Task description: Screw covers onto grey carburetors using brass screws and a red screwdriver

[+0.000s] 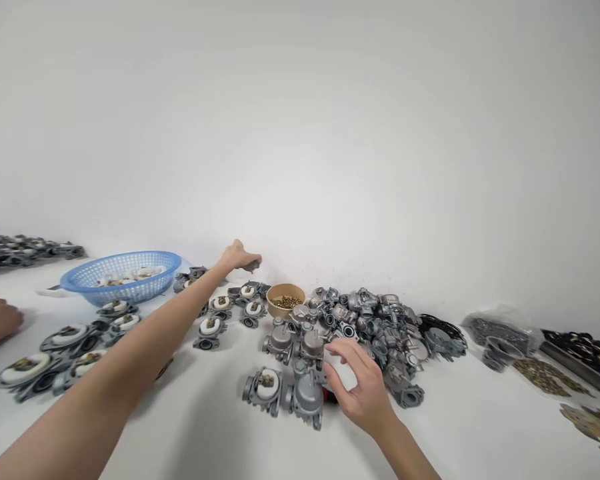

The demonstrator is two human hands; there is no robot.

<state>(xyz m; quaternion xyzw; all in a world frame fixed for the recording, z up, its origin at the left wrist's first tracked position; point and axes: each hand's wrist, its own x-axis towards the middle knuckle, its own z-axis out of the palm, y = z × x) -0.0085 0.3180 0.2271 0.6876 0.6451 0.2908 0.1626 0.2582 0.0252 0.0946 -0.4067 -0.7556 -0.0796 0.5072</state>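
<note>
The left arm [115,373] spans lower left, the grip of the left hand [241,257] unclear, while the right hand [359,387], fingers apart, curves beside a lower-centre carburetor [307,392], whose neighbour [253,388] sits float [275,385] up, probably for seating.

A grey metal carburettor [307,400] with a domed cover [308,388] sits on the bench [460,427]. Just beside it, an uncovered carburettor [253,392] shows a white ring [275,385] and brass fittings [267,381]. A small grey piece [253,265], mostly hidden, is at the left hand [237,255].
</note>
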